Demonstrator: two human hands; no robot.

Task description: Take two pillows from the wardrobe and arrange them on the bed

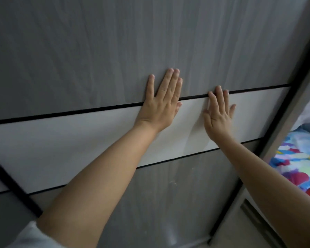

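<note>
Sliding: door (115, 51) open, a steady sideways push.
Left hand (161, 102): flat, fingers spread, gripping nothing.
Right hand (219, 111): flat likewise.
Pillows: unseen; bright bedding (301, 163) shows in the gap.

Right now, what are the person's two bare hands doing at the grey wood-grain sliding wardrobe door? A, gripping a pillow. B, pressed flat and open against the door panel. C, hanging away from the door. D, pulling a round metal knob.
B: the left hand and right hand lie open, palms flat on the grey wood-grain sliding wardrobe door, across its white horizontal band; no pillow or knob shows.
</note>
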